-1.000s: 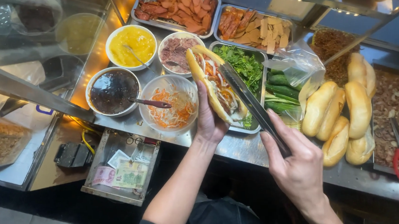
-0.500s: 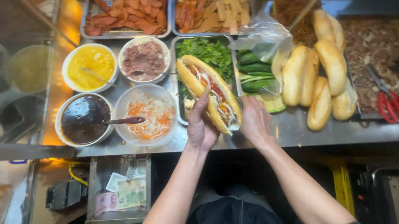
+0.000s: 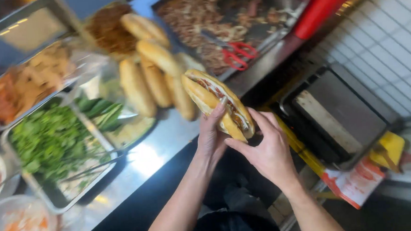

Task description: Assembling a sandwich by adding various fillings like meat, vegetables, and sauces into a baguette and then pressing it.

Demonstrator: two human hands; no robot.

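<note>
Filled baguette sandwich (image 3: 216, 103): stuffed, seemingly complete, not yet wrapped. Left hand (image 3: 211, 132) and right hand (image 3: 264, 150) both clasp it above the desk (image 3: 155, 147).

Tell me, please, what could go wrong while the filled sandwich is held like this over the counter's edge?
The sandwich is open along its top and tilted, gripped only at its lower end by the left hand and right hand, so filling might slide out. It hangs past the steel counter, so anything dropped would probably fall to the floor. Its upper end sits close to the plain rolls and could knock them.
</note>
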